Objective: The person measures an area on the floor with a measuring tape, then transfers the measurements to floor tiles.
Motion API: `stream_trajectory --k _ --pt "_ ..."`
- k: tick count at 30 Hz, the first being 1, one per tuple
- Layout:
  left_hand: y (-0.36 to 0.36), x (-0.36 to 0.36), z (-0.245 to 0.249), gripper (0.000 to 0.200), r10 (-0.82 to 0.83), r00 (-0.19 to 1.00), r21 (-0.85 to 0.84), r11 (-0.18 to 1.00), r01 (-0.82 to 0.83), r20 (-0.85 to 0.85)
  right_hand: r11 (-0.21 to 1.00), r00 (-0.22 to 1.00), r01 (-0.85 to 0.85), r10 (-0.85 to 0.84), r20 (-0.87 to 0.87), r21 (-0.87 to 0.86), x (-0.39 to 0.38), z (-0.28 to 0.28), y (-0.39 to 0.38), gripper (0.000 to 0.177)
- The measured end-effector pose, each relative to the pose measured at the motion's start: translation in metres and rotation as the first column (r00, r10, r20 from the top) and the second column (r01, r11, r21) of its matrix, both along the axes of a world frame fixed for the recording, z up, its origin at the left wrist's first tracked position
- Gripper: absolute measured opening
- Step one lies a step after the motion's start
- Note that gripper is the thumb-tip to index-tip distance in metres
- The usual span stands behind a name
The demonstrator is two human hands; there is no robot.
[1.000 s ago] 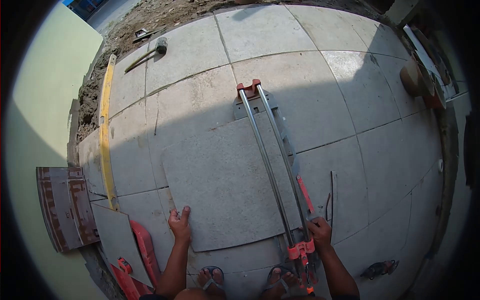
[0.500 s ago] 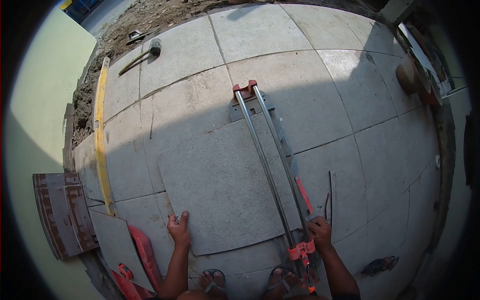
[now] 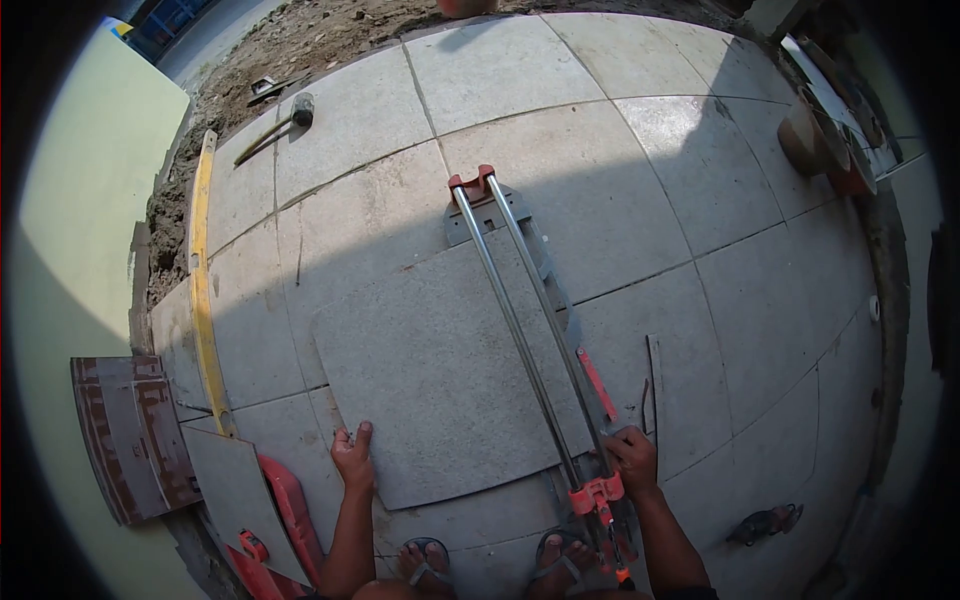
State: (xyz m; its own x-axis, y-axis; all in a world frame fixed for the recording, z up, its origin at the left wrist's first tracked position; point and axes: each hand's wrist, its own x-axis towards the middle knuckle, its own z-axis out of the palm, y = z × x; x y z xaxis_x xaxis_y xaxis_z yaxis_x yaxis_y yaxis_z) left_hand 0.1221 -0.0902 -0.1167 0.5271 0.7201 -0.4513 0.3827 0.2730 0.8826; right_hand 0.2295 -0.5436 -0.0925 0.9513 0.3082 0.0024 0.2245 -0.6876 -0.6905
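Observation:
A large grey floor tile (image 3: 440, 370) lies flat on the bed of a manual tile cutter (image 3: 517, 307), under its two steel rails. My left hand (image 3: 352, 458) is at the tile's left edge near the front corner, fingers curled and thumb pointing forward along the edge. On the other side, my right hand (image 3: 634, 460) has bent fingers against the cutter's right side, beside the tile's right edge; its fingertips are partly hidden. The red cutting carriage (image 3: 598, 493) sits at the near end of the rails, between my feet and right forearm. A red arm (image 3: 597, 385) sticks out along the cutter's right side.
A yellow spirit level (image 3: 201, 290) and a rubber mallet (image 3: 300, 110) lie to the left. A cut tile (image 3: 235, 480) leans over a red object (image 3: 290, 500). Narrow strips (image 3: 652, 385) lie right of the cutter. Pots (image 3: 805, 140) stand at the back right.
The view has shifted slightly, so most things appear a little further left. Both hands keep their places at the tile and the cutter.

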Motion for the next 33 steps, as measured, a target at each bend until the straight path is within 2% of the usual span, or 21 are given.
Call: stream_trajectory --k 12,16,20,23,33 --pt "0.001 0.001 -0.004 0.024 -0.018 0.999 0.036 0.999 0.017 0.036 1.000 0.999 -0.019 0.019 -0.037 0.003 0.004 0.004 -0.002 0.027" --pt "0.007 -0.005 -0.013 0.024 -0.085 0.996 0.003 0.996 0.086 -0.036 1.000 0.999 0.001 0.000 -0.044 0.029 0.004 0.004 -0.002 0.028" --pt "0.001 -0.001 -0.004 0.025 -0.111 0.994 -0.023 0.993 0.112 0.015 1.000 0.998 0.006 -0.006 -0.056 0.006 0.003 0.007 -0.003 0.030" --pt "-0.001 0.003 -0.001 0.025 -0.069 0.997 -0.025 0.997 0.068 -0.025 1.000 0.998 0.005 -0.004 -0.062 0.015 0.004 0.006 -0.003 0.031" --pt "0.000 0.000 -0.006 0.026 -0.088 0.996 0.064 0.994 0.090 -0.028 0.999 0.998 0.011 -0.008 -0.063 0.053 0.004 0.005 -0.001 0.032"
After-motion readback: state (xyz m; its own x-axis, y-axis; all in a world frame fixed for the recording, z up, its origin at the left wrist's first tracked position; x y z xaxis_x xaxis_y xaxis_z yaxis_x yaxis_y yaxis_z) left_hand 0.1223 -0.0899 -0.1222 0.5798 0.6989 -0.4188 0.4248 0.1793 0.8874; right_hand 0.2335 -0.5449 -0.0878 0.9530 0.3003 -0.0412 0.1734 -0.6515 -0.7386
